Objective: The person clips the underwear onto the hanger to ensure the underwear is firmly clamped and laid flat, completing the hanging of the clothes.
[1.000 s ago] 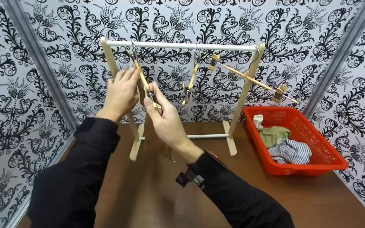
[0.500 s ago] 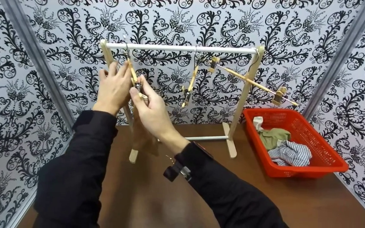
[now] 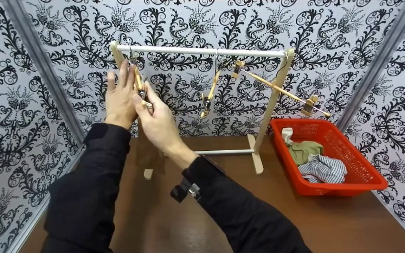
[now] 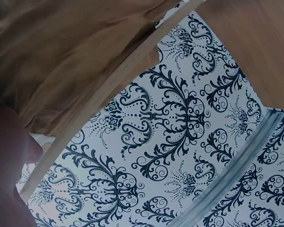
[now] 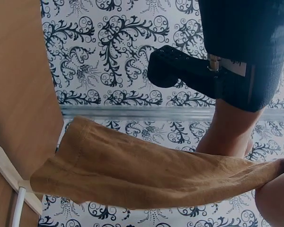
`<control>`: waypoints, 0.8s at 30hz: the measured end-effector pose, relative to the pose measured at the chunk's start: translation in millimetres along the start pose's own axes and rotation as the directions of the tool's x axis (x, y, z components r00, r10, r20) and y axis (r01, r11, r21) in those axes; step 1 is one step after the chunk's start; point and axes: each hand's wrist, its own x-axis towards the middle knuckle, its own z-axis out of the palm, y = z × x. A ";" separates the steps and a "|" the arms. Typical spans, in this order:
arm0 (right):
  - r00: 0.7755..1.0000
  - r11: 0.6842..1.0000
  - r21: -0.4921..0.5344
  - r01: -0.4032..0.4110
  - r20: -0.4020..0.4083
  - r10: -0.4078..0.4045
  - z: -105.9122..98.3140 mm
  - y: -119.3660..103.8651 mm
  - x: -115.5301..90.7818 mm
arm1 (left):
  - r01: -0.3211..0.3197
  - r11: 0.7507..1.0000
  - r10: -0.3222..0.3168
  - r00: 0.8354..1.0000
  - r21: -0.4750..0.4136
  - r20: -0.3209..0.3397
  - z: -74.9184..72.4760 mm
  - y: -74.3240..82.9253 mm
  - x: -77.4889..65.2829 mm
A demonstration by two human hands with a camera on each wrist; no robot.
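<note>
Left hand (image 3: 120, 98) straight-fingered, right hand (image 3: 157, 121) gripping hanger (image 3: 138, 79)

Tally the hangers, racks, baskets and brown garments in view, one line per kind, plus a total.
Hangers: 3 (left hanger, held by the right hand; middle hanger; right hanger)
Rack: 1
Red basket: 1
Brown garment: 1
Total: 6

The rack (image 3: 270, 112) stood near the bench's (image 3: 202, 225) far edge, hangers (image 3: 213, 89) along its bar (image 3: 174, 50); right of it, at the far right corner, a basket (image 3: 343, 189) held clothes (image 3: 323, 168).
</note>
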 end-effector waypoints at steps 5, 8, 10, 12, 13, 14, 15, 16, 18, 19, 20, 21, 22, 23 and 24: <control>1.000 1.000 0.028 0.006 0.003 -0.006 3.4 1.8 2.6 | -0.014 0.998 0.013 1.000 0.056 0.017 0.2 -1.8 -0.1; 1.000 0.999 0.052 0.012 0.007 -0.012 6.3 2.1 5.7 | -0.015 0.997 0.015 1.000 0.074 -0.004 0.6 -3.7 0.2; 1.000 0.998 0.056 0.013 0.005 -0.013 8.3 3.2 7.4 | -0.017 0.996 0.019 1.000 0.090 -0.017 2.5 -4.8 0.2; 1.000 0.998 0.069 0.007 0.008 -0.008 10.3 4.9 8.1 | -0.025 0.991 0.027 0.999 0.129 -0.018 5.5 -6.4 -0.2; 1.000 0.997 0.081 0.003 0.011 -0.004 11.0 6.1 8.1 | -0.030 0.988 0.032 0.999 0.153 -0.011 7.2 -7.4 -0.7; 1.000 0.996 0.090 -0.001 0.012 0.000 11.4 7.1 7.9 | -0.036 0.982 0.036 0.999 0.185 0.003 9.1 -8.2 -1.1; 1.000 0.995 0.099 -0.004 0.013 0.003 11.5 8.2 7.6 | -0.043 0.975 0.040 0.999 0.217 0.016 11.6 -9.0 -1.2; 1.000 0.995 0.104 -0.009 0.014 0.007 11.2 9.4 7.2 | -0.048 0.970 0.044 0.999 0.238 0.022 13.8 -9.3 -1.4; 1.000 0.995 0.102 -0.021 0.008 0.020 9.6 11.4 6.2 | -0.054 0.964 0.048 0.998 0.261 0.031 17.7 -8.9 -1.5; 1.000 0.995 0.097 -0.025 0.005 0.025 8.5 12.4 6.0 | -0.055 0.962 0.048 0.998 0.266 0.033 19.4 -8.3 -1.5; 1.000 0.995 0.090 -0.031 0.004 0.031 7.4 13.3 5.8 | -0.053 0.962 0.046 0.998 0.269 0.031 20.9 -7.4 -1.4; 0.999 0.995 0.089 -0.037 0.007 0.036 6.3 14.3 5.7 | -0.049 0.963 0.045 0.999 0.267 0.024 22.4 -6.5 -1.3; 0.999 0.995 0.086 -0.041 0.012 0.040 5.2 15.2 5.5 | -0.049 0.963 0.045 0.999 0.264 0.020 23.2 -5.5 -1.6; 0.999 0.996 0.081 -0.047 0.015 0.046 4.1 16.0 5.2 | -0.050 0.964 0.048 0.999 0.263 0.014 24.6 -4.8 -1.3; 0.999 0.996 0.079 -0.047 0.019 0.046 3.7 17.0 4.7 | -0.050 0.966 0.050 0.999 0.253 0.007 26.1 -4.9 -1.6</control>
